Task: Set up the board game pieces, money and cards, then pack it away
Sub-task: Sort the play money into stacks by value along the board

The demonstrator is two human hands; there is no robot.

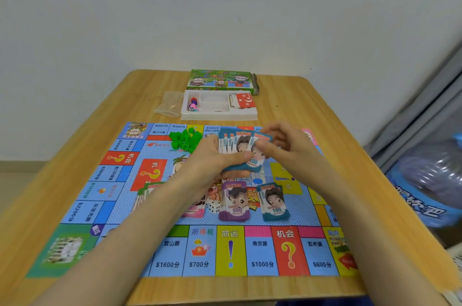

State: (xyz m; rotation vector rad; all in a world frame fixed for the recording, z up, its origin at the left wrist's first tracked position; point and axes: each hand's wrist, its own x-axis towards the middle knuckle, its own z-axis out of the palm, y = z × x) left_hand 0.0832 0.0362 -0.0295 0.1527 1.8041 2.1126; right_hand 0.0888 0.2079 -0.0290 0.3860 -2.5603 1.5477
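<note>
Play money, teal 100 notes (235, 143): being held fanned at centre frame, above the game board (260, 253).
- Left hand (215, 155): its grip is clasping the fan's lower edge, keeping values readable.
- Right hand (282, 145): its grip is pinching one front note, probably to deal it off.
- Purple 500 pile (235, 202) and teal 100 pile (273, 202): lying side by side below centre, suggesting sorting by denomination.
- White tray (217, 115): sitting beyond on the tabletop (300, 95).

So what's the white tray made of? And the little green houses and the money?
White tray: looks like thin moulded plastic, smooth and slightly glossy, with pressed-in compartments.
Green houses: probably hard plastic, one solid bright colour, small blocky shapes.
Money notes: seem printed paper or thin card; they fan out flat and thin.
</note>
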